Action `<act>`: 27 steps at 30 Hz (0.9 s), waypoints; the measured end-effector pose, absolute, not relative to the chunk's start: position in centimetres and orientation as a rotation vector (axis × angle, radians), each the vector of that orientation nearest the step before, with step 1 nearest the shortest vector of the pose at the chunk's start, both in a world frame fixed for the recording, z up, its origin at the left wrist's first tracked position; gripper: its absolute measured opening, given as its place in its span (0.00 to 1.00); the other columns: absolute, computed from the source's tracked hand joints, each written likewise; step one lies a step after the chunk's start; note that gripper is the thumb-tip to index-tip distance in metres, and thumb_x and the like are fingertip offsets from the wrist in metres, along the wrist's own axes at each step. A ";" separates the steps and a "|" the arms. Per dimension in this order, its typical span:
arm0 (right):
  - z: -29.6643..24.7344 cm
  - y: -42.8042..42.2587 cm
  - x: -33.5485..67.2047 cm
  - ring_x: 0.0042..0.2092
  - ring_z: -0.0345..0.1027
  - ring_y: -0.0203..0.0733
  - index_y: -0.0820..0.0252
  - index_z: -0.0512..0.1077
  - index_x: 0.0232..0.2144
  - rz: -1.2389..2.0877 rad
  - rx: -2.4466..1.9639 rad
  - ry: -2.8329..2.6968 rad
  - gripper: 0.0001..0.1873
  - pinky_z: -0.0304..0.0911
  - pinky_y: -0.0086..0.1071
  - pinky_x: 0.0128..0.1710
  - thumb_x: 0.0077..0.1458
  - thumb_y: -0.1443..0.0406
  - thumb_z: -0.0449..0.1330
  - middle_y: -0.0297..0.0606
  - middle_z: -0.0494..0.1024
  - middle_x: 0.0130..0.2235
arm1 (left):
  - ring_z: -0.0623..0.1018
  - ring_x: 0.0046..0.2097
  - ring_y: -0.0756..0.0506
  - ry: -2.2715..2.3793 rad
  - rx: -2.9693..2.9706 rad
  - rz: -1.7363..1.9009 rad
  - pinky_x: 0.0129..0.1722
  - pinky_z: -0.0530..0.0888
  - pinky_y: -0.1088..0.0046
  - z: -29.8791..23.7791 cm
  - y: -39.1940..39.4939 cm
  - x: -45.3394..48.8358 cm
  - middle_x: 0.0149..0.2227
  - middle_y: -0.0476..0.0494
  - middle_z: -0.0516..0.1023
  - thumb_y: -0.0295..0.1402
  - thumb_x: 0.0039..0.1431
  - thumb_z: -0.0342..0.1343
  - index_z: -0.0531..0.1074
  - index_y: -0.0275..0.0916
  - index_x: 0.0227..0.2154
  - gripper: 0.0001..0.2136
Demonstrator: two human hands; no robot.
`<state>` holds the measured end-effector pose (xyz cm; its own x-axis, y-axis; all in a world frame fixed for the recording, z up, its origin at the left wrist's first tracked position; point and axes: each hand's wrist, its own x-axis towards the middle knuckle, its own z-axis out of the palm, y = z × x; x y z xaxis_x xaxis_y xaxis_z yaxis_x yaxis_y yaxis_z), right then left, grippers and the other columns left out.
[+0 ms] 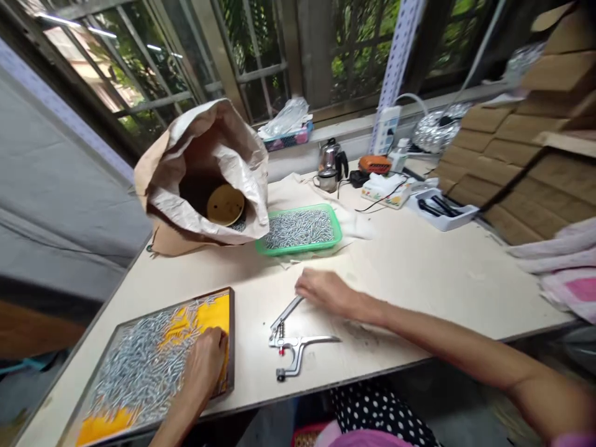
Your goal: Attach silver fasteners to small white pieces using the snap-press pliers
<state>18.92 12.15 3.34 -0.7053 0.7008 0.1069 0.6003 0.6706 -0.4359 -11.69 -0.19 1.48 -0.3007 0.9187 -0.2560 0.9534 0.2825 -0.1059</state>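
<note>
Right hand [326, 292]: on silver metal pliers' [291, 341] handle tip, beige tabletop's [419, 267] front edge; grip unclear.
Left hand [205, 366]: fingers curled on small silver screws [139, 366], wooden-framed yellow tray [231, 335]; hold unclear.

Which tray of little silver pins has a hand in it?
The flat yellow-bottomed tray with the dark frame, at the front left; the left hand rests in it. The green plastic tray sits farther back, untouched.

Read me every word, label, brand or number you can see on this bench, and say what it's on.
No text in this view is readable.
Flat white box with coloured print: the print is too blurred to read.
Small white plastic bottle: the label is too small to read.
Green plastic tray of metal screws: no markings show.
</note>
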 end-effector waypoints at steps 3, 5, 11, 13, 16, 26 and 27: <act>2.2 7.2 19.4 0.38 0.70 0.39 0.62 0.76 0.38 0.706 -0.961 -2.788 0.09 0.62 0.31 0.36 0.66 0.62 0.59 0.41 0.76 0.42 | 0.80 0.45 0.40 2.389 1.835 -0.361 0.43 0.70 0.70 0.8 -0.8 -11.7 0.41 0.36 0.81 0.29 0.69 0.44 0.77 0.36 0.36 0.15; 1.7 5.2 19.8 0.40 0.70 0.41 0.62 0.74 0.39 0.738 -0.975 -2.846 0.08 0.61 0.32 0.37 0.65 0.62 0.60 0.41 0.76 0.43 | 0.80 0.44 0.40 2.403 1.857 -0.327 0.42 0.70 0.69 0.3 -1.4 -11.7 0.40 0.36 0.81 0.29 0.69 0.43 0.77 0.36 0.36 0.16; -0.1 3.8 20.3 0.43 0.68 0.43 0.61 0.71 0.40 0.670 -1.016 -2.872 0.06 0.60 0.34 0.39 0.68 0.69 0.53 0.41 0.75 0.44 | 0.80 0.43 0.40 2.425 1.905 -0.084 0.44 0.71 0.68 -1.6 -2.7 -13.0 0.40 0.35 0.80 0.26 0.66 0.42 0.78 0.35 0.38 0.16; -1.0 3.7 20.4 0.44 0.66 0.43 0.61 0.69 0.41 0.622 -0.968 -2.837 0.06 0.60 0.35 0.42 0.66 0.72 0.53 0.42 0.73 0.45 | 0.79 0.44 0.40 2.431 1.925 -0.010 0.44 0.71 0.68 -2.1 -2.9 -13.8 0.40 0.35 0.79 0.23 0.64 0.42 0.78 0.35 0.40 0.17; -2.2 3.4 20.5 0.45 0.65 0.44 0.60 0.68 0.44 0.551 -0.932 -2.799 0.09 0.60 0.36 0.44 0.63 0.74 0.53 0.42 0.72 0.46 | 0.79 0.41 0.40 2.466 1.940 -0.029 0.42 0.71 0.68 -2.0 -3.3 -14.4 0.38 0.37 0.77 0.25 0.65 0.42 0.77 0.36 0.35 0.16; -2.3 3.5 19.5 0.41 0.66 0.44 0.62 0.71 0.43 0.420 -1.091 -2.884 0.10 0.56 0.35 0.36 0.68 0.71 0.50 0.44 0.74 0.43 | 0.77 0.45 0.38 2.372 2.067 -0.350 0.44 0.72 0.65 1.8 -3.5 -10.4 0.40 0.33 0.78 0.21 0.64 0.43 0.75 0.33 0.41 0.15; -2.2 3.5 19.5 0.41 0.66 0.43 0.62 0.72 0.42 0.416 -1.095 -2.888 0.10 0.55 0.34 0.35 0.68 0.71 0.51 0.44 0.75 0.43 | 0.77 0.46 0.37 2.347 2.069 -0.395 0.45 0.72 0.65 2.1 -3.3 -10.2 0.41 0.32 0.78 0.21 0.63 0.43 0.76 0.32 0.40 0.15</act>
